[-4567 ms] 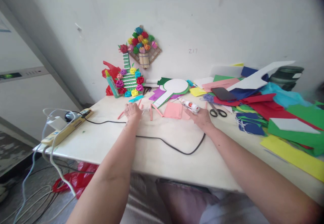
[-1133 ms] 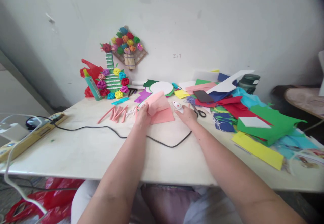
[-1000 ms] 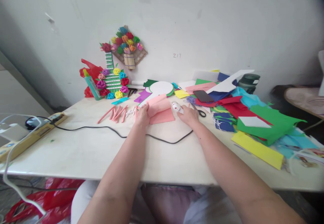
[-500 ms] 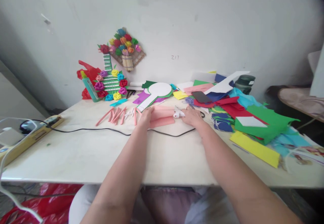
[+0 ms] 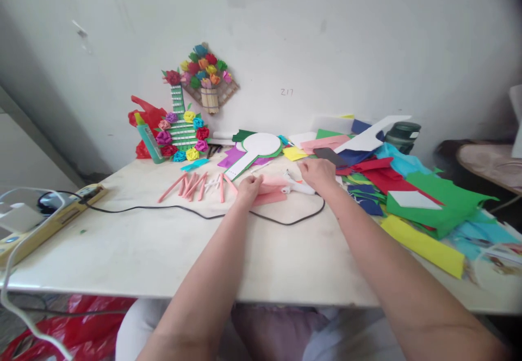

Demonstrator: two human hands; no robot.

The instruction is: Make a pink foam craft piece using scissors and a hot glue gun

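Observation:
My left hand (image 5: pixel 249 188) is closed, thumb and fingers pinching the left end of a pink sheet of crepe paper (image 5: pixel 269 197) on the table. Just right of the sheet lies a white glue gun (image 5: pixel 302 186), its nozzle end toward the paper and its black cord running off across the table. My right hand (image 5: pixel 321 174) is above and behind the glue gun with its fingers curled together; whatever they hold, if anything, is hidden. Several rolled pink paper strips (image 5: pixel 191 186) lie left of my left hand, with small white sticks (image 5: pixel 212 185) among them.
Behind my hands lies a white and green paddle-shaped cutout (image 5: pixel 261 146). Coloured sheets (image 5: pixel 444 198) and a dark phone (image 5: pixel 329 157) are heaped at right. A glue bottle (image 5: pixel 149 141) leans beside a flower-decorated guitar shape (image 5: pixel 183 132). A power strip (image 5: pixel 61 217) edges the left.
My right hand has come off the glue gun, rising slightly and moving right with its fingers curled. My left hand has shifted a little right, still at the pink paper. The view has tilted slightly.

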